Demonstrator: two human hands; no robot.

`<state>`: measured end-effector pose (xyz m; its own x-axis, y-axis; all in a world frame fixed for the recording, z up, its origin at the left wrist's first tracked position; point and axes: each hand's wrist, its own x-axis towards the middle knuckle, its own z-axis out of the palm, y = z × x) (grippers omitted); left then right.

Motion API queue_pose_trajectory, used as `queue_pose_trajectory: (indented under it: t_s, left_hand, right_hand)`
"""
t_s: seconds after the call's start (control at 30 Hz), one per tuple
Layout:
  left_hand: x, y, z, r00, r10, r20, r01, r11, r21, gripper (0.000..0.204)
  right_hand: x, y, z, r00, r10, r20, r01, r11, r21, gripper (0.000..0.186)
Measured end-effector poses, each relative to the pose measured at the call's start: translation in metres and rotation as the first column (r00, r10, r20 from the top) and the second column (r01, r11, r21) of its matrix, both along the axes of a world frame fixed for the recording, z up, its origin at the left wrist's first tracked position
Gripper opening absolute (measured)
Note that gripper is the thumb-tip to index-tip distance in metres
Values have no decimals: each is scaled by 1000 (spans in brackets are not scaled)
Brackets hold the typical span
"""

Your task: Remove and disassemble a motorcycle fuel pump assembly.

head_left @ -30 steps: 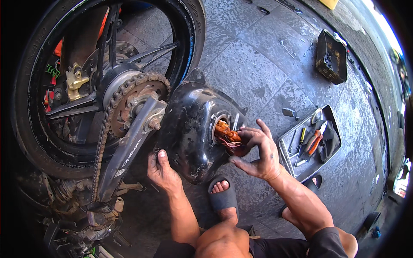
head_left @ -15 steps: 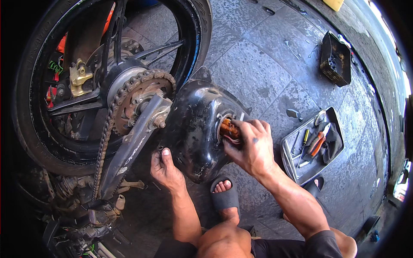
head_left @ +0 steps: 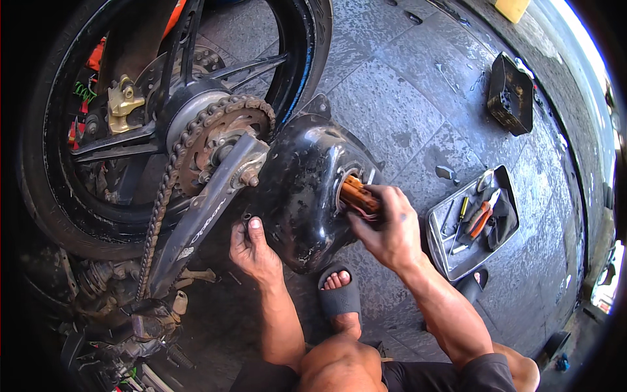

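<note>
Right fingers (head_left: 386, 194) have curled inward, gripping the orange part (head_left: 356, 191); left fingers (head_left: 240, 239) pinch a ring (head_left: 247, 216).

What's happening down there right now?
A person's right hand grips an orange part partly inside the round opening of a black tank. The left hand, near the tank's left side, seems to pinch a small dark ring. A wheel stands to the left; a tray of tools lies right.

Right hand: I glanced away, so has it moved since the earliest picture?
Yes. Judged against the black tank, the right hand has moved left, closer to the round opening.
</note>
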<state>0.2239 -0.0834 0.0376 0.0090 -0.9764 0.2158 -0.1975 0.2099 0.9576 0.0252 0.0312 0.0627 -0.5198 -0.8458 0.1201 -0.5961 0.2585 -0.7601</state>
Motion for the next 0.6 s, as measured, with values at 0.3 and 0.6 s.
queue_pose_trajectory:
  t_s: [0.3,0.6]
  left_hand:
    - [-5,0,4,999,36,22,-36,999,-18,27]
    - [-3,0,6,998,30,59,-29,999,-27,27]
  right_hand:
    - [-12,19,-22,993,46,-106,-72,963,-259,49]
    - [-22,41,-31,990,16,144,28,954,-299,47]
